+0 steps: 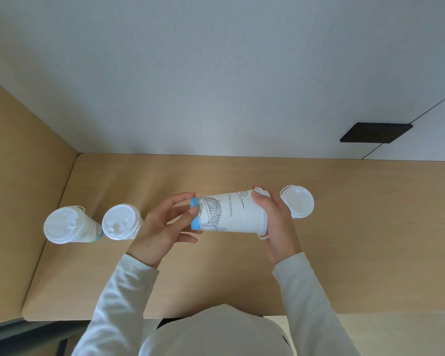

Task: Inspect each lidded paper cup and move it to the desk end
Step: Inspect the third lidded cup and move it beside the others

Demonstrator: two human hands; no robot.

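A person in pale long sleeves stands over a light wooden desk that butts against a white wall, holding a lidded paper cup sideways above the middle of the desktop. The cup lies roughly level, its blue-banded base toward the left and its white plastic lid toward the right. Black line drawings of a bridge run along its white side, and the words "Statue of Liberty" can be read there.

The left hand meets the cup at its base: the thumb and fingertips pinch the blue rim loosely, the other fingers spread and partly curled. The right hand is closed around the lid end, thumb laid over the top edge and fingers wrapped behind, so most of the lid is hidden.

Three more lidded paper cups stand upright on the desk. One sits just beyond the right hand, almost touching it in this view. Two are at the left end, near the side panel: the nearer one stands just beside the left wrist, and the farthest one stands close beside that, showing a greenish band near its base.
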